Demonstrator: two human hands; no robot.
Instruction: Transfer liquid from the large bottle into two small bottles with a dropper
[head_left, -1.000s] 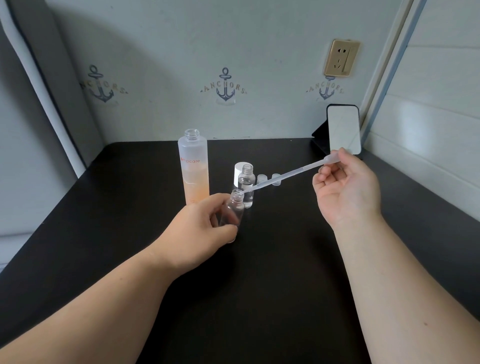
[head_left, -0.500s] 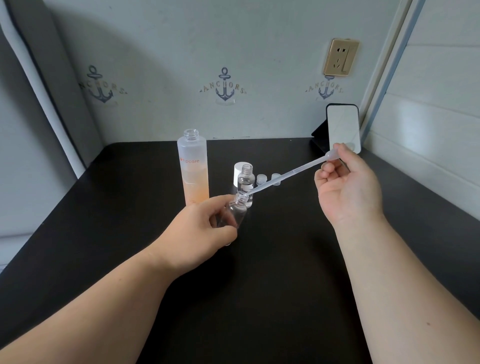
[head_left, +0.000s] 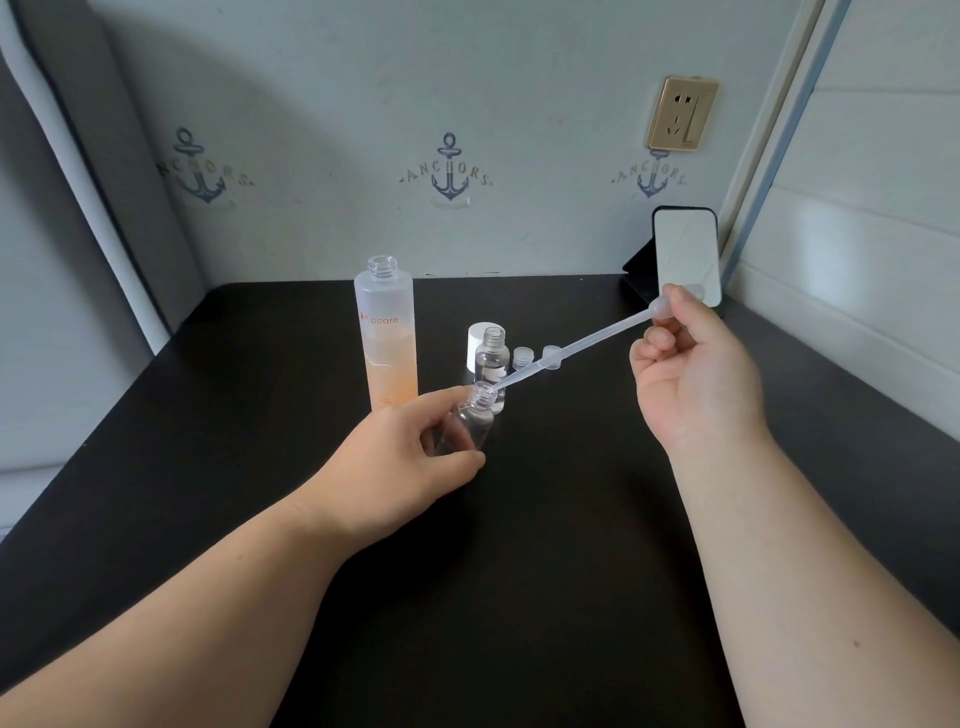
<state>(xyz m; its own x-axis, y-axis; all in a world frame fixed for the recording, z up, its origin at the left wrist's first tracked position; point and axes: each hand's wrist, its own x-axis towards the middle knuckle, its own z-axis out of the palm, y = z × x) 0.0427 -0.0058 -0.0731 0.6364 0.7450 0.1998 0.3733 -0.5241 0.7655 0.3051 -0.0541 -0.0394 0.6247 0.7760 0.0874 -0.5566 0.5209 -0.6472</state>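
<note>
Item: dropper (head_left: 582, 347), long clear plastic; we judge it very light, its stem bendy, its bulb soft. Our right hand (head_left: 696, 379) pinches it at the bulb, the best hold, with the tip at the mouth of the small bottle (head_left: 475, 415).

Item: small bottle, clear, likely light and slippery; our left hand (head_left: 410, 457) grips its body, tilted, just above the dark table (head_left: 571, 545).

Item: second small bottle (head_left: 493, 358), upright, just behind.

Item: large bottle (head_left: 387, 338), uncapped, partly filled with peach liquid, further left.

Item: caps (head_left: 522, 356), nearby.
</note>
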